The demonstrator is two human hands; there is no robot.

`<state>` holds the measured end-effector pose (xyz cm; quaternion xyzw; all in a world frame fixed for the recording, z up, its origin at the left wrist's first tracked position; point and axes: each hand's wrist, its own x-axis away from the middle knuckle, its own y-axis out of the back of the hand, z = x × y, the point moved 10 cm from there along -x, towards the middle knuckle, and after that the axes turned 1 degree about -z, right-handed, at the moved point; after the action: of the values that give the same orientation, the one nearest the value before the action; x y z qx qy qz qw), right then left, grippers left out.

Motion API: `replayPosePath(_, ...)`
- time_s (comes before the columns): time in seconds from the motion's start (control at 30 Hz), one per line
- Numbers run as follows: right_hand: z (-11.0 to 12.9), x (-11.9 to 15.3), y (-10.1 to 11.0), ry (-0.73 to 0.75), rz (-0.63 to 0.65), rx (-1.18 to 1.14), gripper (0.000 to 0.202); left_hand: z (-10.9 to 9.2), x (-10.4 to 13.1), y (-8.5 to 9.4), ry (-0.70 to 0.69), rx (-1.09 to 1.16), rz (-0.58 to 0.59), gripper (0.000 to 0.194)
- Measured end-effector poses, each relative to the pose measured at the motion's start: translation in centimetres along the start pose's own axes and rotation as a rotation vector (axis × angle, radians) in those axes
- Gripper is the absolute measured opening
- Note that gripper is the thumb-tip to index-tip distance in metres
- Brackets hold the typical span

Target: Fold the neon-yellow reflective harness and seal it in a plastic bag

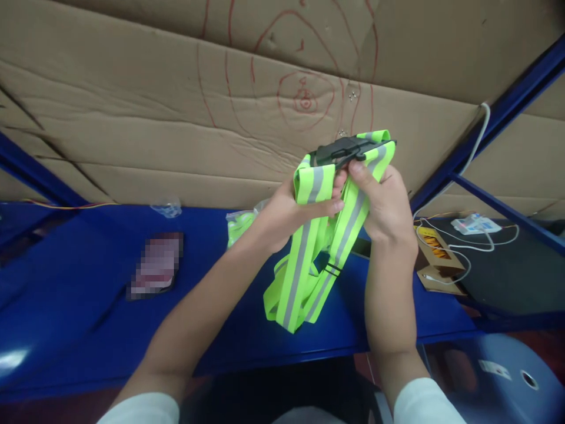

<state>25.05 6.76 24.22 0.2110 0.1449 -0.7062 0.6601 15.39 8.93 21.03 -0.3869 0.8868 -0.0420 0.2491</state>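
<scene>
Both hands hold up a neon yellow-green reflective belt (301, 265) with a grey stripe along its middle. At its top sits a black plastic buckle (338, 150), tilted slightly upward to the right. My left hand (293, 212) is closed around the strap on the left, thumb lying across it. My right hand (382, 200) pinches the right strap just under the buckle, thumb on the front. Loose loops of the belt hang below the hands, with a small black slider (332, 269) on one strap. Behind my left wrist lies a clear bag (239, 227) with similar green material in it.
A blue shelf (220, 330) spans below the hands, backed by cardboard (145, 129) with red drawn rings. On the left lie a pixelated phone-like object (156, 263) and crumpled clear plastic (168, 208). At right are a brown box (439, 253), white cables (481, 247) and blue posts (498, 126).
</scene>
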Motion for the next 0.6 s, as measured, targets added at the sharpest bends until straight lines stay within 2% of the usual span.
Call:
replayPosePath(0.17, -0.2, 0.1, 0.5, -0.012, -0.041, 0.003, 0.044, -0.4, 0.3, -0.7, -0.05, -0.04, 0.045, 0.03)
replayPosePath(0.27, -0.3, 0.0, 0.8, 0.008, -0.065, 0.01, 0.042, -1.1, 0.4, 0.1, -0.047, -0.174, 0.04, 0.028)
replayPosePath(0.4, -0.7, -0.2, 1.1, 0.027, -0.089, 0.06, 0.038, -1.9, 0.1, 1.3, -0.11, -0.288, 0.043, 0.037)
replayPosePath(0.6, -1.6, -0.8, -0.1, 0.038, -0.054, -0.012, 0.037, 0.4, -0.8, 2.1, -0.067, -0.257, 0.065, 0.043)
